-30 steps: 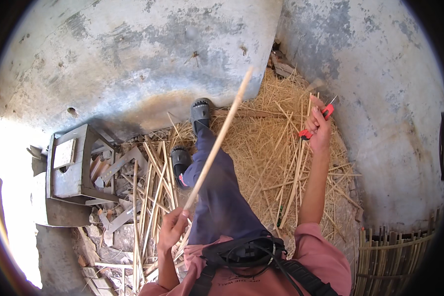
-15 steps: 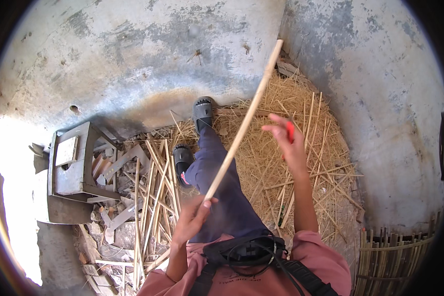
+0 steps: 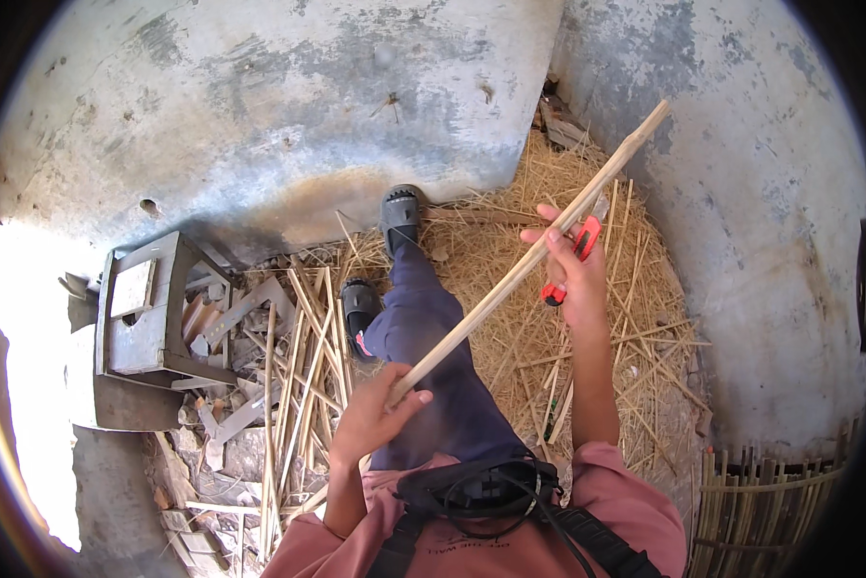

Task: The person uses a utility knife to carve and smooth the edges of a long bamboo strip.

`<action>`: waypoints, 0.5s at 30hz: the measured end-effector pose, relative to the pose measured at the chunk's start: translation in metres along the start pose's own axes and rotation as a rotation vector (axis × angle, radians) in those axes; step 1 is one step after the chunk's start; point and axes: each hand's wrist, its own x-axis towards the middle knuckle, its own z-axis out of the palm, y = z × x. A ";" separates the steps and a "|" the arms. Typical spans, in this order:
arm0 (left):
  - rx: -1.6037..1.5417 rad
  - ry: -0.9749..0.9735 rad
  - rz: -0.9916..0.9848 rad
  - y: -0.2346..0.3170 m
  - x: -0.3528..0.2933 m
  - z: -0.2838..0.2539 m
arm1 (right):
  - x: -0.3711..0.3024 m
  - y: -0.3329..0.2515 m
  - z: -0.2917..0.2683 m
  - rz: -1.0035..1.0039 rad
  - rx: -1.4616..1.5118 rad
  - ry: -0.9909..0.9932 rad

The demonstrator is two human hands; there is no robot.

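A long pale strip of split bamboo (image 3: 496,297) slants up and to the right across my legs. My left hand (image 3: 367,424) is closed around its lower end. Farther up the strip, the fingers of my right hand (image 3: 576,277) meet it, the thumb lying along its near side. That same hand holds a red and black utility knife (image 3: 587,238) across the palm, partly covered by the fingers. Beyond the knife, the strip's far tip reaches out in front of the wall.
Loose straw and shavings (image 3: 510,231) cover the floor around my feet. Several bamboo strips (image 3: 303,366) lie to the left, beside a tipped wooden stool (image 3: 154,308) and rubble. A slatted bamboo basket or screen (image 3: 765,506) stands at the lower right. Worn plaster walls (image 3: 356,106) close in ahead and right.
The bamboo strip has swung down to the right, its far end now over the right wall. My right hand, formerly apart from it, now touches it. The knife shows more fully.
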 end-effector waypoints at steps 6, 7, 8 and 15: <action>-0.026 0.101 -0.104 0.006 0.003 0.018 | 0.001 -0.004 0.001 -0.080 -0.110 -0.004; -0.049 0.120 -0.127 0.008 0.003 0.021 | -0.001 -0.005 0.002 -0.102 -0.157 0.004; -0.072 0.138 -0.151 0.011 0.002 0.023 | -0.002 0.001 0.000 -0.157 -0.222 0.034; -0.154 0.204 -0.145 0.029 0.011 0.024 | -0.041 0.038 0.006 -0.254 -0.264 -0.160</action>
